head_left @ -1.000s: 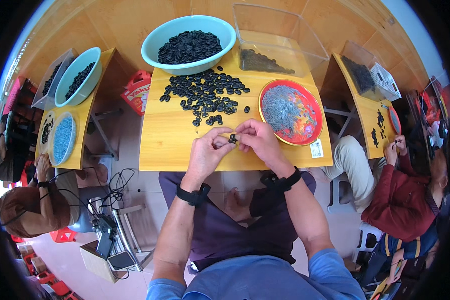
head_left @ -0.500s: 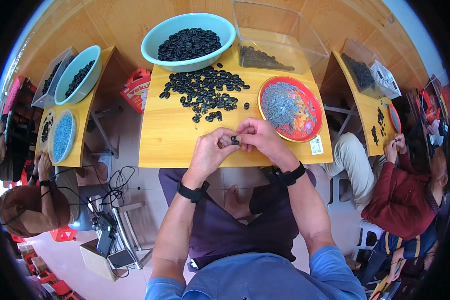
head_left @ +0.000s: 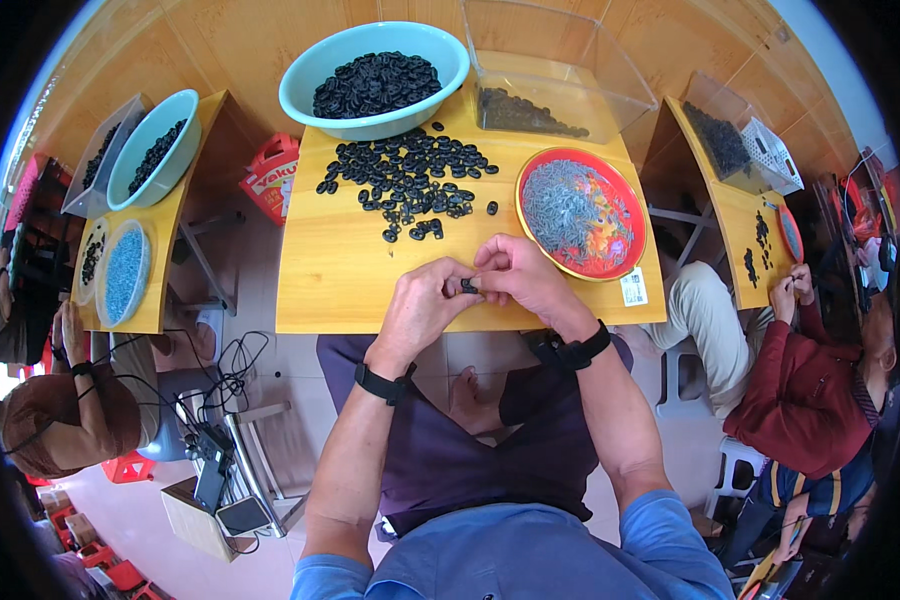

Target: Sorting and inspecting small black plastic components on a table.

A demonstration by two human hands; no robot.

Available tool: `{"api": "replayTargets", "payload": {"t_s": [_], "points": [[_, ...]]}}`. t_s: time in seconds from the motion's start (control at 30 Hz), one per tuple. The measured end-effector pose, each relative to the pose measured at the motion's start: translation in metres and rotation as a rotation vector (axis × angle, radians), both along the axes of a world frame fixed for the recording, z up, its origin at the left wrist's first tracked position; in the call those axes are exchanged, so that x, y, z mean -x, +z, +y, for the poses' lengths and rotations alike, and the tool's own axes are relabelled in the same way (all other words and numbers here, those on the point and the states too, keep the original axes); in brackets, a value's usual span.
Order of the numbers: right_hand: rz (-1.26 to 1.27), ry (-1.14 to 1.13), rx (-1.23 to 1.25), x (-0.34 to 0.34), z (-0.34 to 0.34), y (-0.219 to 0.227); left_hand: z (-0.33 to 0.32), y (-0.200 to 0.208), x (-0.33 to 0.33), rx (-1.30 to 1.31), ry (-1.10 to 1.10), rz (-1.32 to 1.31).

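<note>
Over the near edge of the table, my left hand (head_left: 423,303) pinches a small black plastic part (head_left: 468,286) between thumb and fingertips. My right hand (head_left: 520,272) meets it there, its fingers closed on the part's right end; whether they also hold something smaller is hidden. Beyond my hands lies a loose spread of black oval parts (head_left: 410,170), some with holes through them. To the right stands a red round tray (head_left: 630,215) with a heap of thin grey pins or screws (head_left: 560,200) on its flowered bottom.
A light-blue basin (head_left: 295,100) full of black parts stands at the table's (head_left: 320,290) back left, beside a clear plastic box (head_left: 560,90) with more parts. People work at side tables left and right. Cables (head_left: 225,380) and a metal stand occupy the floor at left.
My hands stay together over the table edge. The small black part has turned slightly and sits lower between my fingertips, with less of it showing.
</note>
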State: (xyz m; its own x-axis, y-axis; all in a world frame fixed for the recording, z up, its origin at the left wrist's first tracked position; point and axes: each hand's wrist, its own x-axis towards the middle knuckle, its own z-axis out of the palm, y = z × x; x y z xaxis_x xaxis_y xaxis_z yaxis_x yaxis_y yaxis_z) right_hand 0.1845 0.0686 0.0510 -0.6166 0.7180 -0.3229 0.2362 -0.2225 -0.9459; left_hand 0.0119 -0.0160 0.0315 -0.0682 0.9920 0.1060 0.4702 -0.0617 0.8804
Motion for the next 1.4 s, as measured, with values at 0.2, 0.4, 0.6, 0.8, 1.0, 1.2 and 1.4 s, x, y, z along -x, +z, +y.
{"api": "replayTargets", "payload": {"t_s": [0.2,0.4,0.6,0.8,1.0,1.2,1.4], "points": [[0.007,0.048,0.011,0.0003,0.0024,-0.0016,-0.0017,-0.0018,0.0016,-0.018,0.009,-0.003],[0.079,0.085,0.078,-0.0062,0.0054,-0.0001,-0.0015,0.0021,0.0019,0.014,-0.026,-0.024],[0.092,0.097,0.084,-0.0066,0.0059,-0.0018,-0.0018,-0.0018,0.0020,-0.008,-0.025,-0.052],[0.087,0.095,0.076,-0.0066,0.0060,-0.0036,-0.0020,-0.0006,0.0031,0.002,-0.033,-0.032],[0.060,0.110,0.069,-0.0096,0.0070,-0.0047,-0.0007,-0.0019,0.0042,0.038,-0.074,-0.085],[0.055,0.120,0.077,-0.0092,0.0074,-0.0041,-0.0029,0.0009,0.0022,0.012,-0.074,-0.079],[0.075,0.138,0.052,-0.0089,0.0029,-0.0070,-0.0069,0.0012,0.0008,-0.033,-0.055,-0.034]]}}
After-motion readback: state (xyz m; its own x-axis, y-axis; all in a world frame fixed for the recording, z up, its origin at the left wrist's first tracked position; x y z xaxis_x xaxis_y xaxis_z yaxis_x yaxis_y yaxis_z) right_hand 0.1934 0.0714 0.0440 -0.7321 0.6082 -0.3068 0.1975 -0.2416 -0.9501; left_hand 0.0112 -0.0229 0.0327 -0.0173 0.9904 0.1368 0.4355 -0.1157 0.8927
